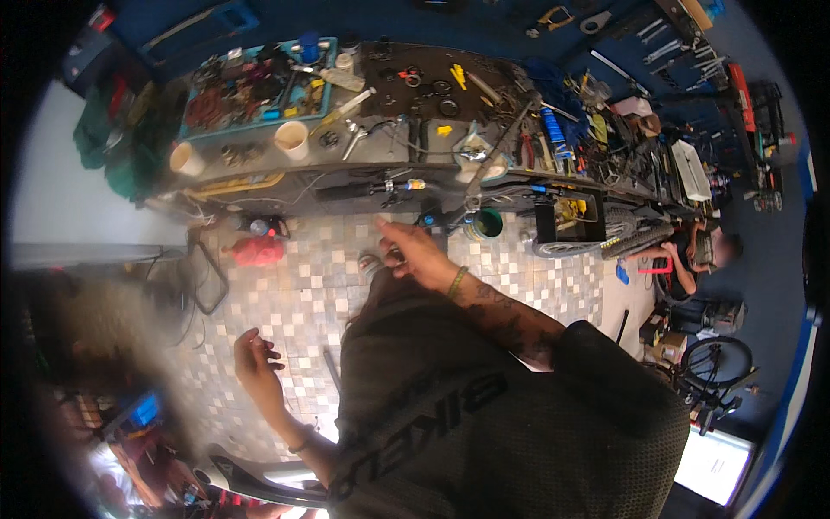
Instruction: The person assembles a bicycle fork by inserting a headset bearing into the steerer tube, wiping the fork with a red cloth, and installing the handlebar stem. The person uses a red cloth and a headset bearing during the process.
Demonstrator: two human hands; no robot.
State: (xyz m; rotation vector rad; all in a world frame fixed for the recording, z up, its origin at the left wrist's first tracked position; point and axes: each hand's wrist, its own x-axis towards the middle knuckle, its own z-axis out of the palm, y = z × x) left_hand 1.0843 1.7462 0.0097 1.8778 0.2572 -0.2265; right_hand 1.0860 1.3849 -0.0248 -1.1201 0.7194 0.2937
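My right hand (417,258) hovers over the tiled floor in front of the workbench (333,163). Its index finger reaches outward while the other fingers curl loosely, and nothing shows in them. Lower and to the left, my left hand (258,362) hangs in the air above the tiles. Its fingers are slightly bent and apart, with no object visible between them. Beyond the right hand, a bicycle handlebar (389,187) runs along the bench front. A bucket (486,225) with a green inside stands on the floor to its right.
On the bench are a teal tray (328,102) of small parts, a paper cup (292,140) and many hand tools. A red bag (259,251) lies on the floor. A dark bin (571,227), bicycle tires (635,240) and a crouching person (685,264) are rightward. A bicycle frame (251,483) is lower left.
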